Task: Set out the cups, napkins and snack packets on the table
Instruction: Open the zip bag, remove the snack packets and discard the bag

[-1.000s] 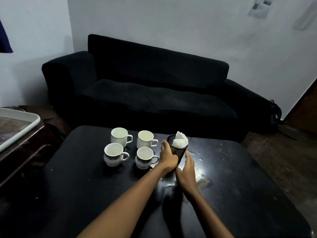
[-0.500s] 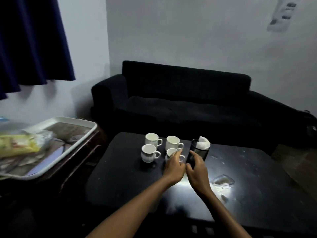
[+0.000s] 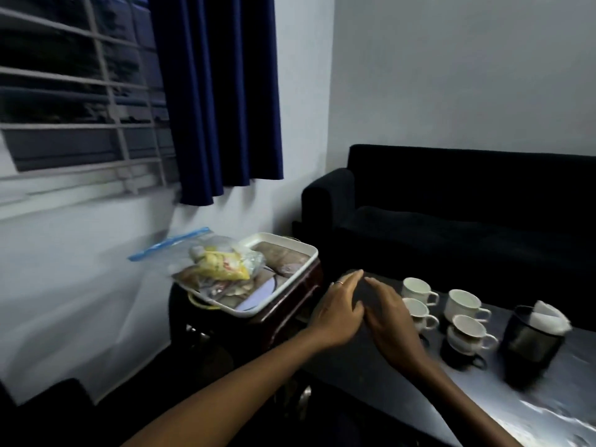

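Several white cups [image 3: 464, 303] stand in a cluster on the black table [image 3: 403, 375], at its left end. To their right a black mesh holder [image 3: 529, 343] carries white napkins [image 3: 550, 317]. A clear zip bag with yellow snack packets [image 3: 222, 264] lies on a white tray [image 3: 287, 291] on a side stand to the left. My left hand [image 3: 338, 311] and my right hand [image 3: 388, 312] hover side by side over the table's left edge, fingers loosely apart, both empty, between the cups and the tray.
A black sofa [image 3: 467, 204] runs behind the table. The dark wooden side stand [image 3: 290, 312] holding the tray sits between sofa arm and wall. A navy curtain [image 3: 216, 91] and a barred window [image 3: 80, 82] fill the upper left.
Both hands have left the napkin holder and moved left past the cups toward the tray. My view has swung left, bringing window, curtain and snack bag into sight.
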The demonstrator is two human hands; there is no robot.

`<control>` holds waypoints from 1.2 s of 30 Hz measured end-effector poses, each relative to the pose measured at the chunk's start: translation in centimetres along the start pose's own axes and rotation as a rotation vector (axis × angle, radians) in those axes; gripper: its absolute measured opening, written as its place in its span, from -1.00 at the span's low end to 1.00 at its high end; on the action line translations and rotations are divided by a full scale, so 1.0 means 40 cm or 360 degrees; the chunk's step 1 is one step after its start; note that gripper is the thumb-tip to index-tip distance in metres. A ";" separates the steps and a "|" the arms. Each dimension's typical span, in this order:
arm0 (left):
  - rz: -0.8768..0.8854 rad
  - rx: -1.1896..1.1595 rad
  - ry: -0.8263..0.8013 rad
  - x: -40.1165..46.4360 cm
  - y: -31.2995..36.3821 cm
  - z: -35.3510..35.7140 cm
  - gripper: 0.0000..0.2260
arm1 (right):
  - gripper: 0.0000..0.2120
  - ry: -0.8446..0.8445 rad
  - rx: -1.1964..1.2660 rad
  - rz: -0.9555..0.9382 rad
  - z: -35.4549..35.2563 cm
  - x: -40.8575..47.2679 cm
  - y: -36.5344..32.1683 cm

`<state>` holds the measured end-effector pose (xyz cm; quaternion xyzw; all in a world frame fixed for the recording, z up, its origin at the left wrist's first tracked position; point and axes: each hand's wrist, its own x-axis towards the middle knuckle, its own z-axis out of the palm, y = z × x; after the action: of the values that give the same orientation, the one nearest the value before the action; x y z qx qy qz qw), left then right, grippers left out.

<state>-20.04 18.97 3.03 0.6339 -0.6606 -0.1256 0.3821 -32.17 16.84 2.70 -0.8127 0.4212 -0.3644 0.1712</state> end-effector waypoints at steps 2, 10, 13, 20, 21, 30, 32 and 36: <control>-0.0012 0.0025 0.0058 -0.006 -0.053 -0.059 -0.47 | -0.51 -0.0076 -0.0009 -0.0108 0.050 0.031 -0.046; -0.0135 0.0233 0.0309 -0.023 -0.268 -0.255 -0.48 | -0.50 -0.0235 -0.0045 -0.0413 0.249 0.154 -0.216; -0.0180 0.0281 0.0394 -0.025 -0.343 -0.316 -0.48 | -0.50 -0.0320 -0.0114 -0.0527 0.330 0.200 -0.266; -0.0504 0.0543 0.0659 0.014 -0.497 -0.451 -0.45 | -0.47 -0.0448 -0.0236 -0.0604 0.499 0.298 -0.349; -0.0560 0.0555 0.0672 0.010 -0.517 -0.461 -0.45 | -0.47 -0.0459 -0.0246 -0.0606 0.524 0.308 -0.358; -0.0670 0.0819 0.0289 -0.011 -0.578 -0.448 -0.45 | -0.35 -0.0592 -0.0444 -0.0607 0.649 0.315 -0.366; -0.0656 0.0822 0.0335 -0.011 -0.570 -0.449 -0.46 | -0.43 -0.0525 -0.0428 -0.0625 0.644 0.307 -0.347; -0.0589 0.0829 0.0593 -0.006 -0.554 -0.469 -0.49 | -0.65 -0.0386 -0.0405 -0.0692 0.617 0.294 -0.314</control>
<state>8.82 21.51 1.22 0.8306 -0.4638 0.0974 0.2924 -2.50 13.99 -1.37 -0.9366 0.2557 -0.2370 0.0348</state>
